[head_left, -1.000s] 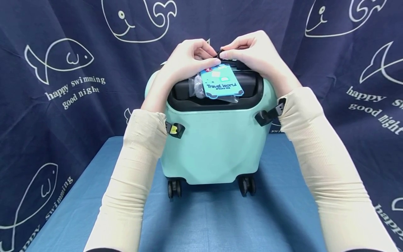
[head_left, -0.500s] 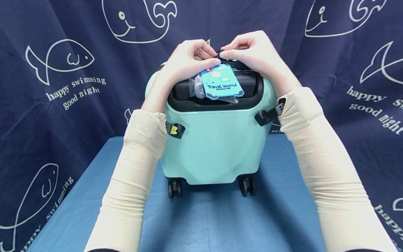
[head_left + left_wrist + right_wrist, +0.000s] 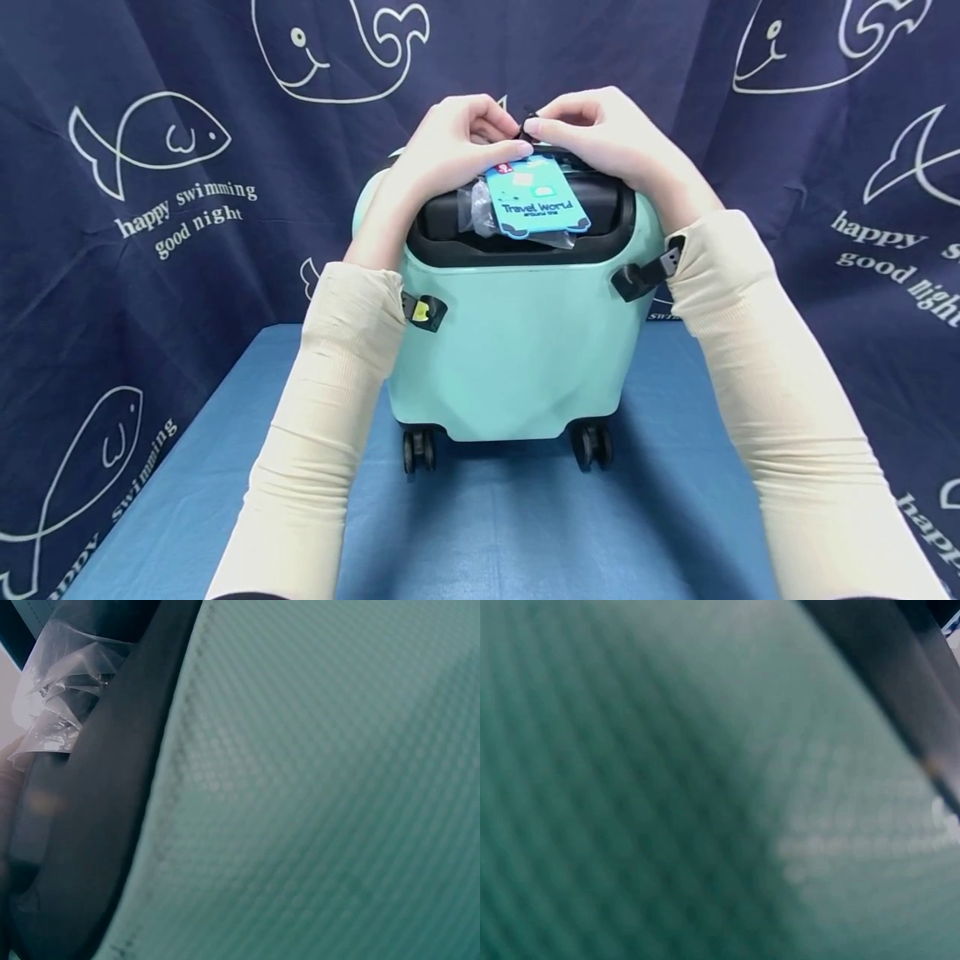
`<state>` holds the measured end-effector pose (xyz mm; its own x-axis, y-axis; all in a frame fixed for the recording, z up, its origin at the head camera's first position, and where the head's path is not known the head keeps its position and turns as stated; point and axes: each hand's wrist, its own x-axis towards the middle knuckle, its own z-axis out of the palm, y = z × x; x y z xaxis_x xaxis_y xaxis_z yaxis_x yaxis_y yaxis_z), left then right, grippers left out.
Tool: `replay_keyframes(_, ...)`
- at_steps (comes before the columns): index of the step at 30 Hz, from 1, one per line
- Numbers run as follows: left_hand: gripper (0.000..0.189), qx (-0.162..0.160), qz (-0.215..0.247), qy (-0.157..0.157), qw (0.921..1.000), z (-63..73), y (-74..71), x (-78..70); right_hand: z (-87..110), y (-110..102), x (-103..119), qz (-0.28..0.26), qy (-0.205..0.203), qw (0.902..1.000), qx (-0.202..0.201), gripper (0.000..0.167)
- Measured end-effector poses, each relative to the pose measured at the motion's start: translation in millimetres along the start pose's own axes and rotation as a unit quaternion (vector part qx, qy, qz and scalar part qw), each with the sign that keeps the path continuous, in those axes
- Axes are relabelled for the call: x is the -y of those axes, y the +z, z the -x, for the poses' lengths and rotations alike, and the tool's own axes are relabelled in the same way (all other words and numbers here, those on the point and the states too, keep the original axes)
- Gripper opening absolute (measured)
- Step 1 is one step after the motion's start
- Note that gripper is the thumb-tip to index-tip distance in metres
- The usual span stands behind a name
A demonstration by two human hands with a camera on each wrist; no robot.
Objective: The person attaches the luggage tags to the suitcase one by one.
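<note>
A mint-green suitcase (image 3: 517, 358) stands upright with its black handle recess (image 3: 525, 252) facing me. Over the recess hangs a blue luggage tag (image 3: 538, 200) printed "Travel World". Its thin black strap (image 3: 528, 129) runs up between my two hands. My left hand (image 3: 453, 154) pinches the strap from the left, its thumb right at the tag's top edge. From the other side, my right hand (image 3: 618, 137) pinches the strap between thumb and forefinger. Both wrist views are mostly filled by the suitcase's textured shell (image 3: 322, 780); the fingertips are outside them.
Crumpled clear plastic wrap (image 3: 482, 208) clings to the suitcase handle behind the tag. Black caster wheels (image 3: 592, 446) rest on the blue cloth-covered table (image 3: 487, 533). A navy curtain (image 3: 225, 275) with white fish drawings hangs behind and at both sides.
My right hand has dipped slightly and its fingers have shifted on the strap, so a bit of black strap now pokes up between the hands. The whole head view has shifted a little.
</note>
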<state>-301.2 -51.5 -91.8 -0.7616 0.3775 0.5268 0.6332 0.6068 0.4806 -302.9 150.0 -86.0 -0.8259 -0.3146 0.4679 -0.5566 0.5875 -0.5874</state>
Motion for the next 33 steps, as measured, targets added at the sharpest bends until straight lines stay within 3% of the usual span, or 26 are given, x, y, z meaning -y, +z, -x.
replay_keyframes(6, 0.032, -0.003, -0.001, -0.008, 1.0000, -2.1, -2.1, -6.0, 2.6, -2, 3, -0.057, -0.026, 0.9972, -0.041, 0.016)
replay_keyframes(12, 0.032, -0.005, 0.007, -0.013, 0.9999, -2.2, -5.6, -9.8, 2.2, -2, 7, -0.107, -0.052, 0.9920, -0.043, 0.011)
replay_keyframes(24, 0.036, -0.017, -0.002, -0.016, 0.9997, -1.0, -3.9, -8.6, 0.3, 0, 9, -0.103, -0.046, 0.9928, -0.040, 0.011)
replay_keyframes(29, 0.038, -0.049, -0.019, 0.019, 0.9984, 8.6, -0.2, -7.7, 1.1, 3, 7, -0.096, -0.046, 0.9936, -0.038, 0.011)
replay_keyframes(33, 0.030, -0.136, -0.031, 0.093, 0.9859, 27.7, 3.1, -8.9, 2.2, 4, 7, -0.088, -0.049, 0.9942, -0.036, 0.011)
